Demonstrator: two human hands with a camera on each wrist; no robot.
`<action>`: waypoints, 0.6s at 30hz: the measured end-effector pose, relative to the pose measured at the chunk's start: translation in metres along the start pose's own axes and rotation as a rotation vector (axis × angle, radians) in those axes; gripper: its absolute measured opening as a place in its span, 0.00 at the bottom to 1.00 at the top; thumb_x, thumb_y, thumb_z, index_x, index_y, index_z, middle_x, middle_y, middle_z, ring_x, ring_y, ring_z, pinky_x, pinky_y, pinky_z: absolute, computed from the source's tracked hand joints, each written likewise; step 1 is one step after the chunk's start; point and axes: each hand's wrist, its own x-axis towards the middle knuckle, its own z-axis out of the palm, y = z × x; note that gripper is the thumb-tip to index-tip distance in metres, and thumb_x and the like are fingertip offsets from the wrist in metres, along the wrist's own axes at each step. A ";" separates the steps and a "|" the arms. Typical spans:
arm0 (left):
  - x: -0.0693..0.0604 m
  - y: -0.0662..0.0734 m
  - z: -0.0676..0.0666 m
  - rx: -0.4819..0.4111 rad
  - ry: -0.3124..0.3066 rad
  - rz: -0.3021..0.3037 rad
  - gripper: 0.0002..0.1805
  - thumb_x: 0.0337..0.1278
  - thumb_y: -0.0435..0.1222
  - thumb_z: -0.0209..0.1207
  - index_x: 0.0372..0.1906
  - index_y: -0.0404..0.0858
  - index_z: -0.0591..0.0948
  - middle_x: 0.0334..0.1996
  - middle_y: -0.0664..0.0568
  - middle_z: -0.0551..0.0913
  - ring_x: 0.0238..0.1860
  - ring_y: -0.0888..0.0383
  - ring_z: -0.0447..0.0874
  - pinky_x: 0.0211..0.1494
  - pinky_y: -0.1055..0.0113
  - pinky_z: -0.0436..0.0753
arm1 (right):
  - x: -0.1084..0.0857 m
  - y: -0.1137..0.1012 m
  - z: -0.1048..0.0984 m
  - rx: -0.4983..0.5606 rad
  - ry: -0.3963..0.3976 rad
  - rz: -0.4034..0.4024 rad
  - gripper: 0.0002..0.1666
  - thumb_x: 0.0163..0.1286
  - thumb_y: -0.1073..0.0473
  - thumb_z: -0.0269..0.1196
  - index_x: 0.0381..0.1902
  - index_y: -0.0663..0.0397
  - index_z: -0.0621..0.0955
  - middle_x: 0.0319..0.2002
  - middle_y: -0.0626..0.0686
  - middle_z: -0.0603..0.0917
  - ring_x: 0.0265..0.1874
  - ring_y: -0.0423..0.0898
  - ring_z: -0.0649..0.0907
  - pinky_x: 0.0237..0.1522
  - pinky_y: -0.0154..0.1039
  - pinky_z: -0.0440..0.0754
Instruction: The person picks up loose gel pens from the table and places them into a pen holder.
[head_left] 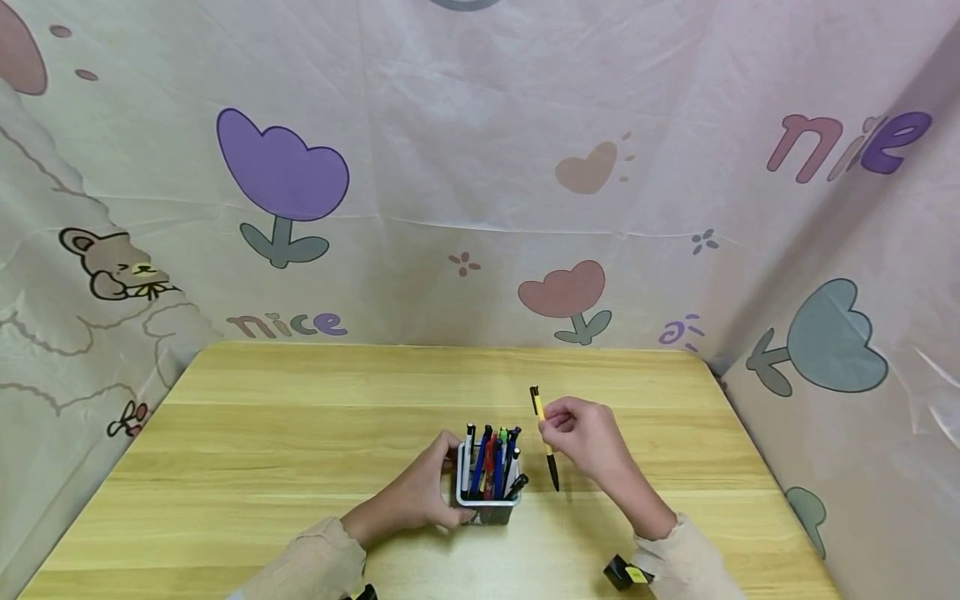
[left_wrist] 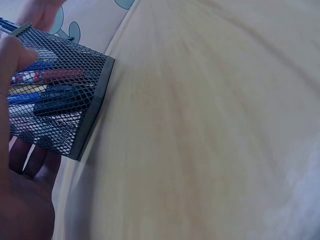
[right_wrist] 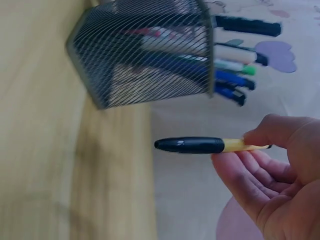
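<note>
A black mesh pen holder (head_left: 491, 514) stands on the table with several pens and markers (head_left: 489, 467) upright in it. My left hand (head_left: 422, 487) grips the holder from its left side, thumb at the front and fingers behind; the left wrist view shows the mesh (left_wrist: 65, 90) between thumb and fingers. To the right of the holder, my right hand (head_left: 588, 437) pinches a yellow and black pen (head_left: 538, 406) between thumb and fingers. In the right wrist view the black end of the pen (right_wrist: 190, 145) points down toward the table, apart from the holder.
The wooden table (head_left: 300, 425) reaches back to a printed cloth (head_left: 420, 167) with flowers and words, which hangs behind and on both sides. A black device (head_left: 619, 573) sits by the right wrist.
</note>
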 end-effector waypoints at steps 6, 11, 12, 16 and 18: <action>-0.001 0.001 0.000 0.003 -0.006 -0.006 0.45 0.37 0.34 0.79 0.62 0.41 0.64 0.61 0.46 0.77 0.63 0.48 0.81 0.68 0.66 0.82 | -0.007 -0.014 -0.011 0.140 0.010 -0.027 0.07 0.60 0.69 0.71 0.36 0.61 0.85 0.30 0.53 0.87 0.29 0.37 0.85 0.35 0.28 0.88; 0.000 0.000 0.000 0.009 -0.003 -0.003 0.44 0.37 0.34 0.79 0.61 0.40 0.65 0.61 0.45 0.77 0.64 0.46 0.81 0.70 0.65 0.80 | -0.013 -0.022 -0.020 0.287 0.009 -0.081 0.09 0.63 0.71 0.70 0.40 0.63 0.82 0.34 0.57 0.86 0.31 0.38 0.86 0.37 0.31 0.90; 0.000 0.000 0.000 0.008 -0.003 -0.002 0.44 0.37 0.34 0.79 0.61 0.40 0.65 0.61 0.45 0.77 0.64 0.45 0.81 0.70 0.64 0.80 | -0.014 -0.024 -0.021 0.310 0.010 -0.093 0.09 0.63 0.71 0.69 0.40 0.63 0.81 0.34 0.58 0.86 0.31 0.38 0.87 0.37 0.32 0.90; -0.001 0.000 0.000 0.005 -0.004 0.003 0.44 0.37 0.34 0.79 0.60 0.40 0.65 0.62 0.44 0.77 0.66 0.44 0.80 0.71 0.61 0.80 | -0.018 -0.030 -0.023 0.377 0.016 -0.143 0.08 0.66 0.70 0.69 0.41 0.63 0.81 0.34 0.60 0.86 0.30 0.40 0.88 0.36 0.34 0.91; -0.001 0.000 0.000 0.003 -0.005 0.004 0.44 0.37 0.34 0.79 0.60 0.40 0.65 0.61 0.44 0.77 0.64 0.46 0.81 0.70 0.62 0.81 | -0.020 -0.032 -0.023 0.401 0.018 -0.165 0.08 0.66 0.71 0.68 0.41 0.64 0.80 0.33 0.61 0.87 0.30 0.40 0.89 0.35 0.35 0.91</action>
